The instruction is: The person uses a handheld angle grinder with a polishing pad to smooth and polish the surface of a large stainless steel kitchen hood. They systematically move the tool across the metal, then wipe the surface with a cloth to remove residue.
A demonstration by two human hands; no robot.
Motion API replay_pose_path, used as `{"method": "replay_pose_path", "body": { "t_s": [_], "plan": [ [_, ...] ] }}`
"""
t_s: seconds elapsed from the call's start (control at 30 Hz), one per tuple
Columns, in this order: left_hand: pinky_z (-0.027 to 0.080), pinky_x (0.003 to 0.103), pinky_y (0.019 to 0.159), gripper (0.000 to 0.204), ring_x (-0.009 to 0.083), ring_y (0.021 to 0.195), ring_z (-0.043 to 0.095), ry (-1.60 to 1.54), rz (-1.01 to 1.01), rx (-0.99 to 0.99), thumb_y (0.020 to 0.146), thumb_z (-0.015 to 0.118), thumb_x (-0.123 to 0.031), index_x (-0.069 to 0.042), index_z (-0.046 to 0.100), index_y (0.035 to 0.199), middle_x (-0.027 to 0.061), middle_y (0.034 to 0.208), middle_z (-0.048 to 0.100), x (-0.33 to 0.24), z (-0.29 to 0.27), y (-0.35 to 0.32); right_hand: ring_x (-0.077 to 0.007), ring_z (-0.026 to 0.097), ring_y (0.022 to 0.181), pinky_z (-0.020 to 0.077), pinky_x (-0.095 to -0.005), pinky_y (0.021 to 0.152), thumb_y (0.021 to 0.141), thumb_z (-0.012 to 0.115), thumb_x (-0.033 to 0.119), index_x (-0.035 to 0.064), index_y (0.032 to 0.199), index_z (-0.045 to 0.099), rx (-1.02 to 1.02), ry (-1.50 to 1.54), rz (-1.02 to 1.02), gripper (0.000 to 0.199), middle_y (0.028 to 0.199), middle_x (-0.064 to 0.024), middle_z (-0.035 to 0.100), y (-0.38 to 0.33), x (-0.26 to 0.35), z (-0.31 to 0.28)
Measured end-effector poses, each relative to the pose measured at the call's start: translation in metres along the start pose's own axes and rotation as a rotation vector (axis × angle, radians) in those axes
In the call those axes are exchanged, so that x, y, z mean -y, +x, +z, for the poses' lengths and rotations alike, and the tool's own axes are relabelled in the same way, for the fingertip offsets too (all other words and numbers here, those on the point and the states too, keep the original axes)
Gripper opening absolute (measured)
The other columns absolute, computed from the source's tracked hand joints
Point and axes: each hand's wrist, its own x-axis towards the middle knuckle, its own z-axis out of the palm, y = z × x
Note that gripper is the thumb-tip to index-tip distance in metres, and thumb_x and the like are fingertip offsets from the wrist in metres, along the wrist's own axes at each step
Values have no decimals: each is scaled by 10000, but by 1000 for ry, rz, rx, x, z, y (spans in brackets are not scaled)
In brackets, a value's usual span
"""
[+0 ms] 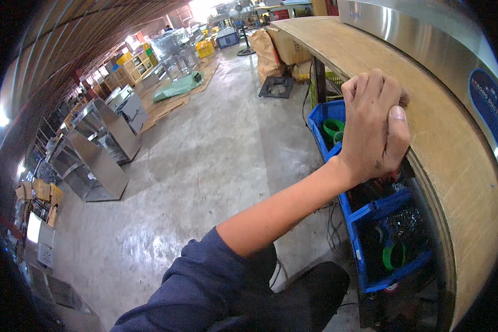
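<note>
Your hand (376, 124) rests on the front edge of the wooden workbench top (454, 166). The fingers (371, 83) curl over the top surface and the thumb (397, 119) lies along the edge, so the hand is closed on the board edge and holds no loose thing. Which of your two hands this is, I cannot tell for sure; the forearm comes from the lower middle, with a dark blue sleeve (199, 282) pushed up. Only this one hand is in view.

Just under the edge, below your hand, stand blue plastic bins (371, 213) with green rolls (333, 127) inside. A shiny metal sheet (426, 50) lies on the bench top behind your hand. Well apart, across the concrete floor (205, 166), stand steel cabinets (102, 160).
</note>
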Motion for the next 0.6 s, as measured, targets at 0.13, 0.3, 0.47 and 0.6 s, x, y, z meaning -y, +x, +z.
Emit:
{"method": "replay_pose_path", "body": {
  "t_s": [0.13, 0.3, 0.47, 0.6],
  "plan": [
    [343, 482, 925, 238, 350, 951, 501, 12, 20, 34, 918, 476, -252, -41, 568, 977, 163, 946, 504, 0, -2, 1, -309, 666, 1217, 557, -435, 994, 1069, 663, 315, 49, 1436, 612, -1, 0, 9, 456, 1324, -198, 697, 4, -9, 1],
    [347, 487, 934, 223, 358, 968, 504, 1, 14, 39, 921, 480, -240, -42, 561, 985, 170, 962, 505, -2, -5, 3, -314, 662, 1246, 550, -437, 1018, 1077, 652, 318, 46, 1453, 607, -12, -1, 3, 467, 1349, -204, 694, 4, -14, 0],
    [352, 495, 951, 257, 367, 994, 520, 42, -3, 2, 929, 486, -266, -35, 570, 1006, 177, 985, 521, -4, -1, 0, -318, 657, 1274, 542, -439, 1043, 1085, 641, 321, 43, 1471, 603, -48, -18, -26, 477, 1374, -210, 691, -15, -28, -3],
    [361, 522, 978, 262, 383, 1012, 511, -3, 5, 21, 901, 526, -234, -15, 555, 1043, 185, 993, 509, -9, 0, 0, -322, 653, 1297, 536, -440, 1062, 1092, 632, 323, 41, 1485, 599, -83, 7, -65, 485, 1393, -214, 689, -89, -77, 1]
  ]
}}
